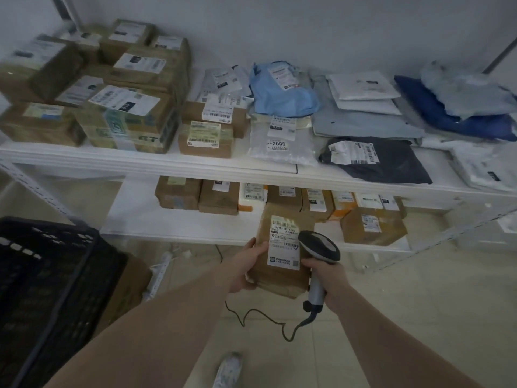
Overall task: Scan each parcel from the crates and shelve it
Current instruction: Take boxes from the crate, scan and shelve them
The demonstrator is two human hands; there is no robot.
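My left hand (pixel 249 266) grips the left edge of a brown cardboard parcel (pixel 261 273) with a white shipping label (pixel 284 242) facing up. My right hand (pixel 326 277) holds a grey and black barcode scanner (pixel 320 246) by its handle, its head over the label's right edge. The scanner's black cable (pixel 260 315) hangs down to the floor. A black plastic crate (pixel 47 278) stands at the lower left; its inside is too dark to read.
A white shelf unit (pixel 195 163) runs across in front. Its upper shelf carries cardboard boxes at the left and soft mailer bags at the right. The lower shelf (pixel 134 217) holds a row of small boxes. A white power strip (pixel 159 273) lies on the tiled floor.
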